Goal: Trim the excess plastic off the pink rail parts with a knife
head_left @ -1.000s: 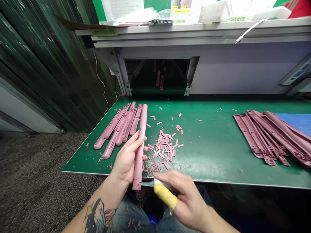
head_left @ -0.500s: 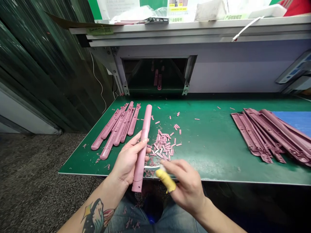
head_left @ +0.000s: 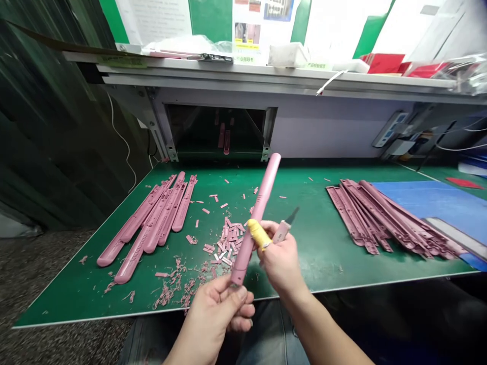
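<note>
A long pink plastic shell (head_left: 264, 195) slants over the bench, its rounded end pointing up and away. My left hand (head_left: 215, 310) is closed at the shell's lower end, thumb and fingers pinched together there. Partway up the shell, my right hand (head_left: 283, 261) grips it too, with a yellow finger cover (head_left: 259, 234) on the thumb pressed to its side. That same hand keeps a small knife (head_left: 282, 231) with a pink handle, the blade pointing up to the right. Underneath lies a heap of small pink plastic pieces (head_left: 230, 235).
Several pink shells (head_left: 152, 223) lie at the left of the green bench (head_left: 300, 228). Another stack of pink shells (head_left: 384, 218) is at the right, by a blue mat (head_left: 411, 192). Pink shavings (head_left: 171, 289) litter the front edge. A shelf (head_left: 243, 78) crosses above.
My left hand has slid from the shell's middle to its lower end. The right hand now grips the shell, the knife turned from the shell's edge to point up. The view has shifted right.
</note>
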